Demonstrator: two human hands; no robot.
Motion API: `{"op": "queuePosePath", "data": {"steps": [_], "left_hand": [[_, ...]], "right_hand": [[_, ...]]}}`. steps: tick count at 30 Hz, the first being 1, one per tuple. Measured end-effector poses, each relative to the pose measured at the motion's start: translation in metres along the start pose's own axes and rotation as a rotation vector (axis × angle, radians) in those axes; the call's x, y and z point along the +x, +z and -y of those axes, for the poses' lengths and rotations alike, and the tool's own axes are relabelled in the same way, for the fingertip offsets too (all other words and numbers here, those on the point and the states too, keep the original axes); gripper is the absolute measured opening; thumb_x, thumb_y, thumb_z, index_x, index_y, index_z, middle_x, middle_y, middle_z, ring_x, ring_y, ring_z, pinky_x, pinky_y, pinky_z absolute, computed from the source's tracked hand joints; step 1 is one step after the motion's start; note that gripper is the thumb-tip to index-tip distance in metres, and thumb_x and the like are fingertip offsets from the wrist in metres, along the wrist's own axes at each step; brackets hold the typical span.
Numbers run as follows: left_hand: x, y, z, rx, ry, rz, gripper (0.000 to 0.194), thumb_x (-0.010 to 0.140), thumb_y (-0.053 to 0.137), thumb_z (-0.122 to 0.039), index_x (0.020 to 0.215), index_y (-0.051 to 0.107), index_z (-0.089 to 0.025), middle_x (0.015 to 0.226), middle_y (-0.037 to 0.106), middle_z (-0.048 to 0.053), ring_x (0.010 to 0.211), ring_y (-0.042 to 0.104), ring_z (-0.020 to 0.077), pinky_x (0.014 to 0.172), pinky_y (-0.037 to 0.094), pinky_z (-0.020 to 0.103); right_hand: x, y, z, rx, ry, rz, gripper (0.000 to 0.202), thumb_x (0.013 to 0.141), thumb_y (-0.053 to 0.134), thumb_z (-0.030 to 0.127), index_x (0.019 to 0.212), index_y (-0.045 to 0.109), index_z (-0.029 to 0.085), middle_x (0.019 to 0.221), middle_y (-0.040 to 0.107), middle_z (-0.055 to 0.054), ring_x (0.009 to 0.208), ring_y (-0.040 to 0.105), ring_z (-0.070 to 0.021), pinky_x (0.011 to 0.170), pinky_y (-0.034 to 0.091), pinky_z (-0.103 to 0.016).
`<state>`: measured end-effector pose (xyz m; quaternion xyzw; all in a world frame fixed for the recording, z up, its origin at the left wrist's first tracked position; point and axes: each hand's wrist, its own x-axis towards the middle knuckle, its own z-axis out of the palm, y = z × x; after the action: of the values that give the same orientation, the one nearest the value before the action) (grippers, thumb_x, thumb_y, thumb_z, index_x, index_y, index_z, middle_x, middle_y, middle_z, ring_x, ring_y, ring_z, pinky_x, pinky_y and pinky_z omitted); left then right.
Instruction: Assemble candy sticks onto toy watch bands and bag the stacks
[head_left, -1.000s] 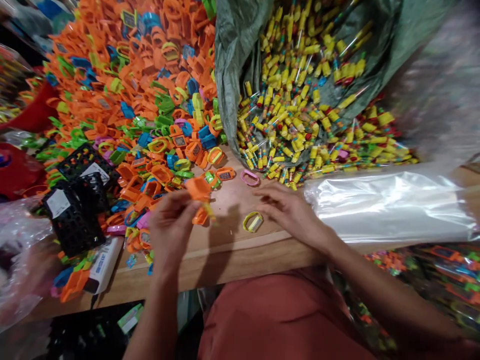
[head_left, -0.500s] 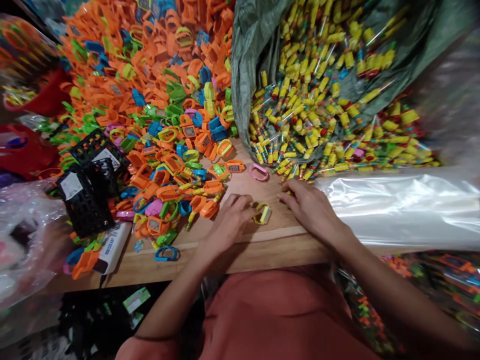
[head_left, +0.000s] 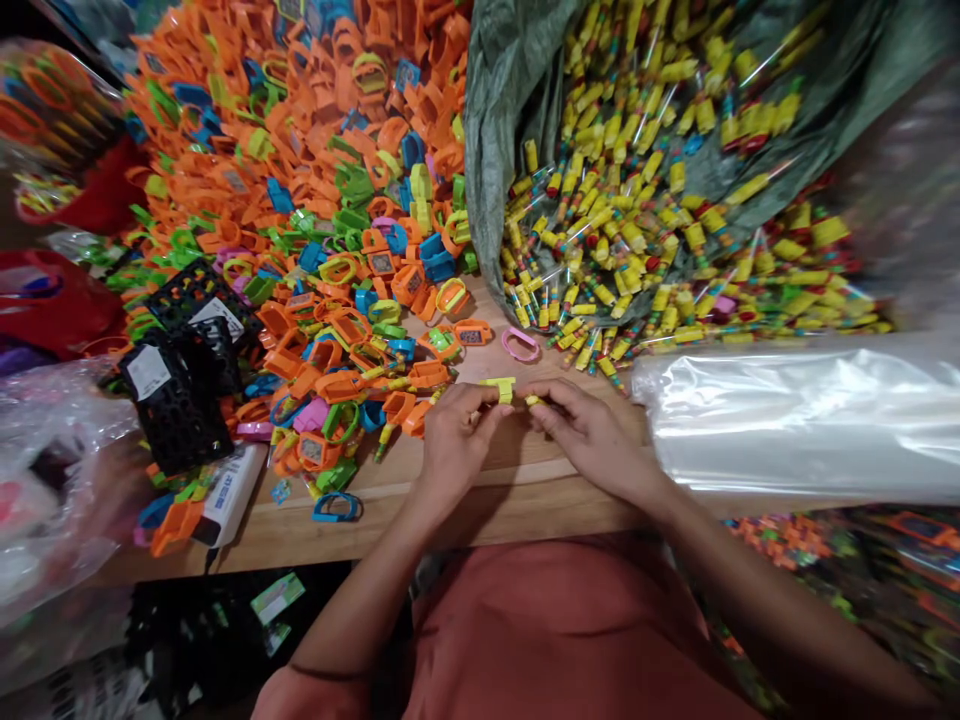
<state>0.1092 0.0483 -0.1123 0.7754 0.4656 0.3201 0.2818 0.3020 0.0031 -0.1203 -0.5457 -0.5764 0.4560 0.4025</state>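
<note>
Between thumb and fingers, my left hand (head_left: pixel 459 435) pinches a yellow toy watch (head_left: pixel 501 389) just above the wooden table (head_left: pixel 555 500). Close on its right, my right hand (head_left: pixel 589 432) grips a small yellow tube (head_left: pixel 534 401), mostly covered by the fingertips. The two held pieces are a short gap apart. Behind them a pink watch band (head_left: pixel 520 345) lies on the wood, beside an orange watch (head_left: pixel 472 333). Near the front edge on the left rests a blue band (head_left: pixel 335 507).
Orange, green and blue toy watches (head_left: pixel 300 200) are heaped at the left. A green sack (head_left: pixel 487 150) spills yellow tubes (head_left: pixel 615 230) at the back right. Clear plastic film (head_left: pixel 810 420) lies right. Black trays (head_left: pixel 169 400) and a white power strip (head_left: pixel 234 492) sit left.
My left hand has lifted the yellow watch off the table. My right hand has come left from the tube pile, now with a yellow tube in its fingers.
</note>
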Motion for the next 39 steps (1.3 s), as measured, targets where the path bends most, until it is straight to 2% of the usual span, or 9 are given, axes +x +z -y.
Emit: {"op": "queuePosePath", "data": {"steps": [6, 10, 17, 24, 28, 31, 34, 37, 39], "left_hand": [[-0.002, 0.002, -0.01, 0.104, 0.18, -0.022, 0.014, 0.096, 0.065, -0.013, 0.105, 0.074, -0.019, 0.095, 0.072, 0.005, 0.089, 0.063, 0.0188, 0.079, 0.051, 0.03], [-0.003, 0.002, -0.009, 0.213, 0.28, -0.034, 0.021, 0.099, 0.058, -0.013, 0.111, 0.074, -0.019, 0.097, 0.071, 0.007, 0.09, 0.06, 0.0194, 0.079, 0.049, 0.031], [-0.004, -0.004, -0.012, 0.343, 0.328, 0.005, 0.028, 0.098, 0.052, -0.006, 0.11, 0.073, -0.021, 0.097, 0.071, 0.006, 0.089, 0.055, 0.0207, 0.076, 0.048, 0.032], [-0.004, -0.003, -0.019, 0.393, 0.408, 0.073, 0.03, 0.098, 0.046, -0.003, 0.107, 0.071, -0.017, 0.095, 0.069, 0.007, 0.088, 0.052, 0.0222, 0.075, 0.046, 0.033], [-0.007, 0.004, -0.018, 0.406, 0.399, 0.055, 0.028, 0.097, 0.046, -0.002, 0.102, 0.071, -0.015, 0.092, 0.069, 0.008, 0.085, 0.052, 0.0221, 0.073, 0.045, 0.033], [-0.004, -0.017, -0.012, 0.4, 0.372, 0.072, 0.024, 0.098, 0.052, -0.007, 0.1, 0.072, -0.019, 0.091, 0.069, 0.006, 0.085, 0.056, 0.0213, 0.073, 0.046, 0.031], [0.004, -0.067, -0.006, 0.506, 0.226, -0.02, 0.013, 0.096, 0.063, -0.018, 0.09, 0.074, -0.023, 0.085, 0.068, 0.003, 0.08, 0.06, 0.0204, 0.069, 0.045, 0.03], [0.017, -0.109, -0.005, 0.623, -0.003, -0.205, 0.006, 0.087, 0.077, -0.025, 0.092, 0.076, -0.022, 0.089, 0.068, 0.002, 0.066, 0.058, 0.0162, 0.063, 0.044, 0.029], [0.025, -0.109, -0.005, 0.568, -0.028, -0.259, 0.01, 0.085, 0.078, -0.025, 0.094, 0.077, -0.021, 0.095, 0.067, 0.003, 0.064, 0.058, 0.0141, 0.063, 0.045, 0.028]], "right_hand": [[0.003, 0.006, 0.004, 0.277, 0.146, 0.024, 0.034, 0.092, 0.061, 0.04, 0.117, 0.069, 0.019, 0.088, 0.072, -0.004, 0.078, 0.065, -0.0188, 0.074, 0.053, -0.032], [0.003, 0.005, 0.009, 0.317, 0.157, 0.05, 0.033, 0.09, 0.063, 0.038, 0.116, 0.071, 0.019, 0.077, 0.07, -0.001, 0.07, 0.062, -0.017, 0.065, 0.049, -0.029], [0.003, 0.004, 0.009, 0.351, 0.15, 0.108, 0.037, 0.09, 0.061, 0.041, 0.117, 0.072, 0.018, 0.07, 0.065, 0.0, 0.063, 0.058, -0.0143, 0.054, 0.042, -0.025], [0.002, 0.004, 0.006, 0.214, 0.154, 0.087, 0.028, 0.097, 0.053, 0.039, 0.107, 0.071, 0.02, 0.063, 0.055, 0.005, 0.056, 0.05, -0.0127, 0.053, 0.039, -0.024], [0.001, 0.01, 0.003, 0.073, 0.142, 0.065, 0.028, 0.101, 0.048, 0.037, 0.107, 0.07, 0.021, 0.065, 0.059, 0.004, 0.058, 0.053, -0.0135, 0.055, 0.039, -0.025], [0.0, 0.0, 0.005, -0.049, 0.043, 0.092, 0.027, 0.103, 0.048, 0.036, 0.111, 0.071, 0.022, 0.088, 0.073, -0.002, 0.079, 0.066, -0.0175, 0.072, 0.05, -0.028], [0.0, -0.027, 0.004, -0.381, -0.084, -0.048, 0.028, 0.102, 0.052, 0.037, 0.115, 0.07, 0.02, 0.119, 0.073, -0.011, 0.11, 0.064, -0.0271, 0.096, 0.048, -0.04], [0.001, -0.057, -0.005, -0.771, -0.074, -0.198, 0.028, 0.101, 0.051, 0.036, 0.11, 0.071, 0.018, 0.112, 0.073, -0.015, 0.108, 0.06, -0.0338, 0.095, 0.042, -0.047], [0.002, -0.067, -0.012, -0.961, -0.038, -0.24, 0.027, 0.1, 0.051, 0.034, 0.105, 0.072, 0.018, 0.104, 0.074, -0.015, 0.101, 0.058, -0.0349, 0.089, 0.04, -0.047]]}}
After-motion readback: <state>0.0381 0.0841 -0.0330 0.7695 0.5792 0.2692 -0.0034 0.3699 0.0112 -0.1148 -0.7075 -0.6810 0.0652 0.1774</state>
